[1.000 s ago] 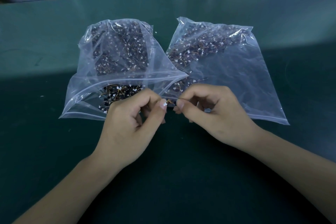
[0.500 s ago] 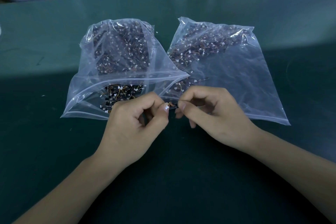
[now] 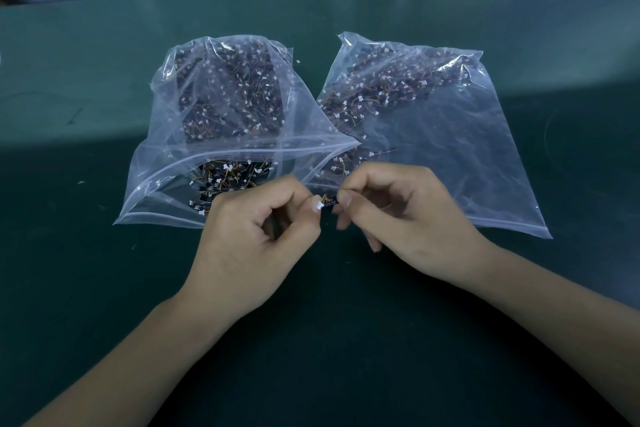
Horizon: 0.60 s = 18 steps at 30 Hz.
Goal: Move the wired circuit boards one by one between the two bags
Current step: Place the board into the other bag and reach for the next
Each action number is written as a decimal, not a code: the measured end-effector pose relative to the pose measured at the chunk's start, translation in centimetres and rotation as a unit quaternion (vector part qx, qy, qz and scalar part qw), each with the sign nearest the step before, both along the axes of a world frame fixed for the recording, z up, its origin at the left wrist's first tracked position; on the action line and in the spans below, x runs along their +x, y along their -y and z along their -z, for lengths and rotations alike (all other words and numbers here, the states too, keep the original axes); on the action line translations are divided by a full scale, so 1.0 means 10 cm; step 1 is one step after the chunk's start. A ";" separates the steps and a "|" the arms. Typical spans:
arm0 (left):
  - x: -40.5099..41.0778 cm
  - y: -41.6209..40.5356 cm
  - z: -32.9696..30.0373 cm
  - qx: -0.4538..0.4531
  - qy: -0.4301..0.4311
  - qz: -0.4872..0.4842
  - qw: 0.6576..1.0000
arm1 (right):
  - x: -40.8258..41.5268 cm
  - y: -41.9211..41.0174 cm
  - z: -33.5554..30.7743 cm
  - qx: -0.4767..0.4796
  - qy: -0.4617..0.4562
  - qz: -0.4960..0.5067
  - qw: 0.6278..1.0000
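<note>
Board (image 3: 328, 203): tiny, black, orange wires, white plug. Sits between two hands, just in front of both bag mouths.

Best way, I think: keep pinch light, hold one board only, shake wires free of others, then slide it deep into bag so it does not fall out.

Left hand (image 3: 258, 239): fingers curled, thumb and finger pinch plug end. Right hand (image 3: 398, 218): fingers curled, pinch other end.

Left bag (image 3: 166, 191): mouth open, behind left fingers. Right bag (image 3: 467, 163): behind right fingers, flat on table (image 3: 346, 340).

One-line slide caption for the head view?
Both hands, left and right, pinch one wired circuit board before two clear bags.
</note>
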<state>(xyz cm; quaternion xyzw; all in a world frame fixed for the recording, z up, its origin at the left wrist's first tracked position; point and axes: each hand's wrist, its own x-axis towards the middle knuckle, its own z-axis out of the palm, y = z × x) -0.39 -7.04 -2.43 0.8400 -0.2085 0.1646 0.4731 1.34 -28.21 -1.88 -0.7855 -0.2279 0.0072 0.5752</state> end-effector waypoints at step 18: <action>0.00 -0.01 0.01 -0.008 -0.005 0.008 1.000 | 0.02 0.01 0.03 0.019 -0.001 -0.017 1.000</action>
